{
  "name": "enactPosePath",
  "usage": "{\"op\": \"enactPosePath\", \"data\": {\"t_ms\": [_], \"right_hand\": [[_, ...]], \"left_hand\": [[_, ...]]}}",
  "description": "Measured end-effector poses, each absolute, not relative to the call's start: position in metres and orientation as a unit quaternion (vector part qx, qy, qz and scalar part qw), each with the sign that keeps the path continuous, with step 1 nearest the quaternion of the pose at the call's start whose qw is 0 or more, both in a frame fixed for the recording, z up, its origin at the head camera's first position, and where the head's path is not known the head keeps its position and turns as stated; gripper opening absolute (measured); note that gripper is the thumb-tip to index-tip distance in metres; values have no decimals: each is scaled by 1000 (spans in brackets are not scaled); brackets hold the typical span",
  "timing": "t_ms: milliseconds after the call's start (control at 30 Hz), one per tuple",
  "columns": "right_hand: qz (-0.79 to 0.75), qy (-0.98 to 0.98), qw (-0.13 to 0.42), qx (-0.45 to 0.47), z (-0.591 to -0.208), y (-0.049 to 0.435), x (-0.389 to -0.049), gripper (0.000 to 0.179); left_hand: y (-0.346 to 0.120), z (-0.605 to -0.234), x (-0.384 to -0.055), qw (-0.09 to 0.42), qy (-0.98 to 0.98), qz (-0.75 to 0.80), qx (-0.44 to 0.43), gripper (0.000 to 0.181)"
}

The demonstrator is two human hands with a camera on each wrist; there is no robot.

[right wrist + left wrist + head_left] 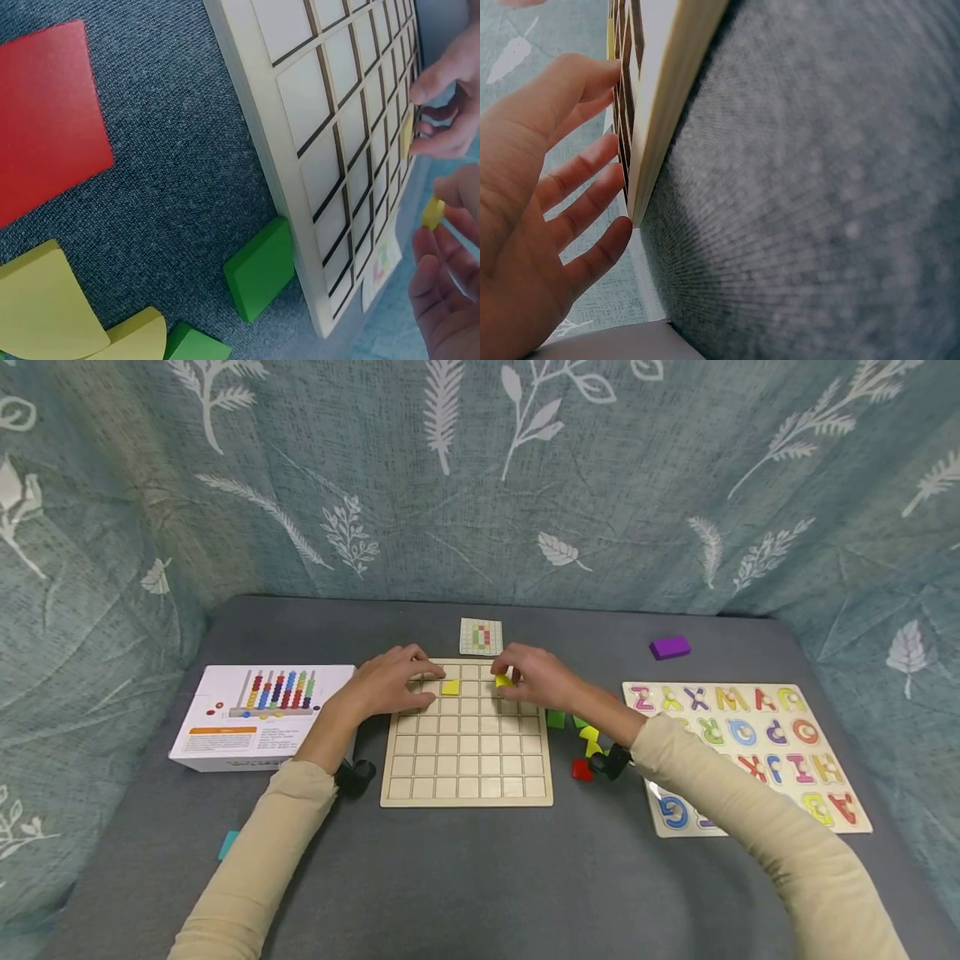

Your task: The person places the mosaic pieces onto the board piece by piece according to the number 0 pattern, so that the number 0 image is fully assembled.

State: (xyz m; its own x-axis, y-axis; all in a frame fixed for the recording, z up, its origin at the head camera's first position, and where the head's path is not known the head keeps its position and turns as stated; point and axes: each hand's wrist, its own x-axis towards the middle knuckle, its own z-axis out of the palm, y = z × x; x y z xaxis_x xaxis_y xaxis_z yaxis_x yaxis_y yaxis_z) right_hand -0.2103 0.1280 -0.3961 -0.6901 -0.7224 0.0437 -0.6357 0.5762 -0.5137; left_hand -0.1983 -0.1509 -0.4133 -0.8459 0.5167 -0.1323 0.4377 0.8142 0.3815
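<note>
A wooden grid board (467, 787) lies flat, with one yellow piece (451, 687) in its upper left part. My left hand (388, 682) rests at the board's upper left corner, its fingertips on the edge and grid; in the left wrist view the fingers (592, 191) are spread and loosely bent, holding nothing. Over the board's upper right part, my right hand (542, 678) pinches a small yellow block (433, 213) between thumb and fingers. Behind the board lies a pattern card (481, 637) printed with a grid of coloured squares.
Loose green blocks (259, 268), yellow blocks (52, 304) and a red block (52, 120) lie right of the board. Further right are an alphabet puzzle board (675, 690) and a purple block (670, 647). A white abacus box (213, 693) stands left; a turquoise piece (228, 844) lies nearer.
</note>
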Motion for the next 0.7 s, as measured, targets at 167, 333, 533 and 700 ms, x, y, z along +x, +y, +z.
{"op": "enactPosePath", "data": {"t_ms": [167, 333, 533, 700], "right_hand": [[-254, 879, 75, -396, -398, 128, -211, 20], [-259, 878, 70, -398, -398, 127, -210, 18], [-254, 878, 85, -397, -403, 120, -209, 16], [-243, 877, 76, -408, -409, 113, -211, 15]], "left_hand": [[-151, -414, -198, 110, 944, 177, 256, 39], [-151, -414, -197, 103, 943, 183, 259, 38], [-151, -414, -197, 110, 943, 181, 257, 38], [-151, -414, -196, 113, 943, 181, 258, 38]]}}
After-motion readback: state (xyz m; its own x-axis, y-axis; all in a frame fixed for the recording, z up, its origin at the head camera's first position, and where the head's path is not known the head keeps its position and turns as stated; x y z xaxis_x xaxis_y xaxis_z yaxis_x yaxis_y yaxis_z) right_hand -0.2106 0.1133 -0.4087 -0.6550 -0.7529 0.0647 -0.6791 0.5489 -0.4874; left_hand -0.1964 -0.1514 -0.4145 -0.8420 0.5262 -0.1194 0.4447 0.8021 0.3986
